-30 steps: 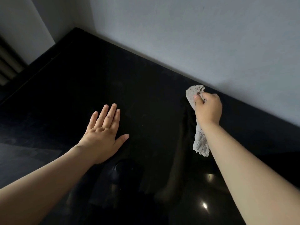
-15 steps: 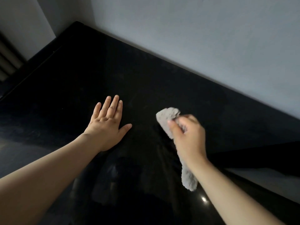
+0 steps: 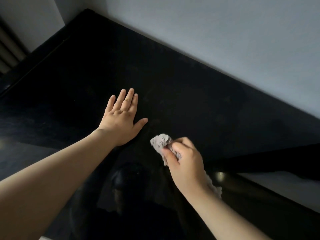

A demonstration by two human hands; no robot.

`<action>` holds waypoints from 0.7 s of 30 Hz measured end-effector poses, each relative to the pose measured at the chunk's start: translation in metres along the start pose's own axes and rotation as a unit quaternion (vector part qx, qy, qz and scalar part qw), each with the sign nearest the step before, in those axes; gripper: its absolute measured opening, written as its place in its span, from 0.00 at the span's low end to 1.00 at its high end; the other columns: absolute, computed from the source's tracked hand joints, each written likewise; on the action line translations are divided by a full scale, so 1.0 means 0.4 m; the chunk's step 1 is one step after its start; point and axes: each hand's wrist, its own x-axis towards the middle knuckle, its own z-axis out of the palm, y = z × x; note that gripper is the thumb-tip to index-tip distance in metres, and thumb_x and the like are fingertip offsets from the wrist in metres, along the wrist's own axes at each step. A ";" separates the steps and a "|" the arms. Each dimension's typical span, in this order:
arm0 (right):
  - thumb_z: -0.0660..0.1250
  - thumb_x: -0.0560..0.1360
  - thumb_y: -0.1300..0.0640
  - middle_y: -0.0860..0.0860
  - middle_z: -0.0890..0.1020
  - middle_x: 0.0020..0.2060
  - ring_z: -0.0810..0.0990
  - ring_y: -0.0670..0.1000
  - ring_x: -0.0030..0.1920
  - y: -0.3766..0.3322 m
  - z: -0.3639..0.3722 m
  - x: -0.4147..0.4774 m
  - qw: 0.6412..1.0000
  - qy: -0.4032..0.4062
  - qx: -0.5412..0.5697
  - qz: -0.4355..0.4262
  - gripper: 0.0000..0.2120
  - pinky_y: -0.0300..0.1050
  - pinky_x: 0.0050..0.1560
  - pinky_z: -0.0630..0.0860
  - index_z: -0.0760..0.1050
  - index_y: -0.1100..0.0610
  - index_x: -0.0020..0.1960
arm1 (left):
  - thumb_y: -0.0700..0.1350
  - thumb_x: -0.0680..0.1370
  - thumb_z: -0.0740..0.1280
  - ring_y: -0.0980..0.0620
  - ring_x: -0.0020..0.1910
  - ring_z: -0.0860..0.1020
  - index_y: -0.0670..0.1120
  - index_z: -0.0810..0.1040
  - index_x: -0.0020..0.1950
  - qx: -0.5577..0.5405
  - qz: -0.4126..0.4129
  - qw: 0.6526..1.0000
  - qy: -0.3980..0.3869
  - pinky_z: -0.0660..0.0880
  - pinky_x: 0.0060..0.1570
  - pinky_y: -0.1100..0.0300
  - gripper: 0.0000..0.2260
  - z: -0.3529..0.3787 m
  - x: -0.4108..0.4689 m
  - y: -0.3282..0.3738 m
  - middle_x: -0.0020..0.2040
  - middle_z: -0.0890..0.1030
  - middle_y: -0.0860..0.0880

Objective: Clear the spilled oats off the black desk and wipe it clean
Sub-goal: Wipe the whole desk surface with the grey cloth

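Head view: the camera is looking down across a glossy black desk, which is filling most of the frame and running diagonally from upper left to lower right.
Wall: a pale grey wall is meeting the desk's far edge along its length.
Desk surface: it is reflecting the person's arms and a couple of small spots of light (the polish is almost mirror-like near the bottom of the frame).
Left hand: the left hand is lying palm-down on the desk left of centre, with fingers straight and close together and thumb spread to the right, holding nothing.
Right hand: the right hand is sitting just right of the left hand and nearer the camera, apart from it, with fingers and thumb curling tightly round a cloth.
Cloth: the grey textured cloth is being gripped in a bunch low over the desk. One wad is sticking out past the thumb towards the left hand, and the tail is trailing out beneath the wrist.
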 end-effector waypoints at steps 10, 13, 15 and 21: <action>0.63 0.78 0.52 0.48 0.71 0.40 0.71 0.49 0.35 0.086 -0.050 0.169 0.977 0.154 -0.060 0.137 0.22 0.43 0.38 0.63 0.59 0.51 0.29 | 0.63 0.79 0.51 0.54 0.78 0.45 0.46 0.55 0.78 -0.094 0.072 0.992 0.046 0.42 0.75 0.57 0.33 -0.006 -0.173 -0.035 0.79 0.51 0.51; 0.64 0.77 0.49 0.43 0.72 0.43 0.73 0.48 0.38 0.031 0.019 0.068 0.982 0.134 -0.091 0.098 0.17 0.43 0.37 0.66 0.63 0.49 0.32 | 0.66 0.76 0.46 0.53 0.77 0.44 0.45 0.56 0.78 -0.059 0.067 0.995 0.043 0.42 0.75 0.57 0.36 0.023 -0.247 -0.076 0.79 0.50 0.51; 0.66 0.76 0.49 0.41 0.72 0.42 0.71 0.44 0.36 -0.005 0.045 -0.018 0.989 0.111 -0.073 0.058 0.14 0.40 0.34 0.64 0.68 0.47 0.34 | 0.65 0.77 0.47 0.52 0.78 0.45 0.43 0.57 0.78 -0.045 0.065 0.996 0.037 0.42 0.76 0.56 0.36 0.040 -0.272 -0.101 0.79 0.50 0.49; 0.70 0.74 0.53 0.44 0.75 0.39 0.77 0.46 0.37 -0.040 0.016 -0.127 0.997 0.016 0.072 0.032 0.17 0.38 0.35 0.70 0.68 0.51 0.30 | 0.65 0.77 0.45 0.54 0.77 0.40 0.45 0.51 0.79 -0.038 0.072 0.996 0.036 0.38 0.75 0.57 0.36 0.052 -0.314 -0.113 0.79 0.45 0.50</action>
